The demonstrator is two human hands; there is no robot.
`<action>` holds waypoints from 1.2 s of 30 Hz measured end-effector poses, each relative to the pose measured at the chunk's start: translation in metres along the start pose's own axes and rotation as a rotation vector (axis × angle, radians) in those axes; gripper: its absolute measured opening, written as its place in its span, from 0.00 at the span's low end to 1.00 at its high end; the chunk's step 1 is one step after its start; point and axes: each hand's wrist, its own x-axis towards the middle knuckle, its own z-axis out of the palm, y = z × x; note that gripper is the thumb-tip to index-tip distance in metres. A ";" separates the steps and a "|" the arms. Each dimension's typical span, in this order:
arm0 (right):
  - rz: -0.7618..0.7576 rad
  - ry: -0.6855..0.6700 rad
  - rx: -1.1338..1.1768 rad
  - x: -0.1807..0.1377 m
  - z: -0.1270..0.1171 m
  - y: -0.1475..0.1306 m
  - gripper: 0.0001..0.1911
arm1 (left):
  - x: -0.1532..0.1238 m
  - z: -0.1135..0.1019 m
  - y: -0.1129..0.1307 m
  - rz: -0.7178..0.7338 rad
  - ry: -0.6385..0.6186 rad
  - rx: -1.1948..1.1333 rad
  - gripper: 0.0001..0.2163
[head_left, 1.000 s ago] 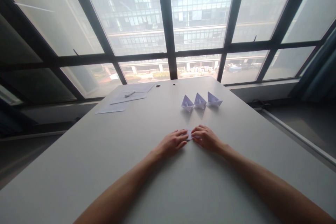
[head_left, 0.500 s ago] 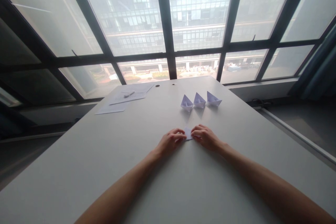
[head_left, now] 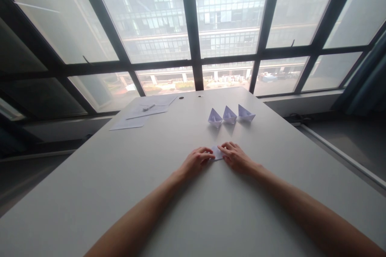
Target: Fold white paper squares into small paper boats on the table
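On a white table (head_left: 120, 164), a small folded paper (head_left: 217, 153) lies between two bare hands, the left hand (head_left: 196, 160) with curled fingers touching its left side, the right hand (head_left: 237, 158) with fingers laid over its right; whether either pinches it cannot be told. Three paper boats (head_left: 230, 117) stand in a row beyond. The table spreads wide to both sides, its far edge near tall windows (head_left: 157, 20), loose sheets (head_left: 129, 123) at far left.
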 end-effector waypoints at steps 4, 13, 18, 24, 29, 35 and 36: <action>0.022 -0.018 0.014 -0.001 0.001 0.001 0.27 | 0.000 0.001 -0.001 0.013 0.011 -0.008 0.13; 0.117 -0.099 -0.113 0.001 -0.004 -0.006 0.25 | 0.000 0.001 -0.002 0.008 0.007 -0.010 0.13; 0.188 -0.071 -0.127 0.001 0.000 -0.005 0.29 | 0.000 0.000 -0.001 -0.015 -0.005 0.003 0.13; 0.072 -0.038 -0.037 0.000 0.000 0.001 0.21 | 0.000 0.000 0.003 0.001 0.020 -0.001 0.12; 0.029 -0.021 -0.018 0.000 0.003 0.004 0.18 | 0.000 0.002 0.002 0.009 0.053 0.067 0.12; 0.000 -0.003 0.012 -0.001 0.003 0.005 0.20 | -0.001 0.005 -0.004 0.011 0.047 0.072 0.12; -0.015 -0.003 0.017 -0.001 0.004 0.006 0.19 | -0.001 0.004 -0.003 0.007 0.041 0.073 0.12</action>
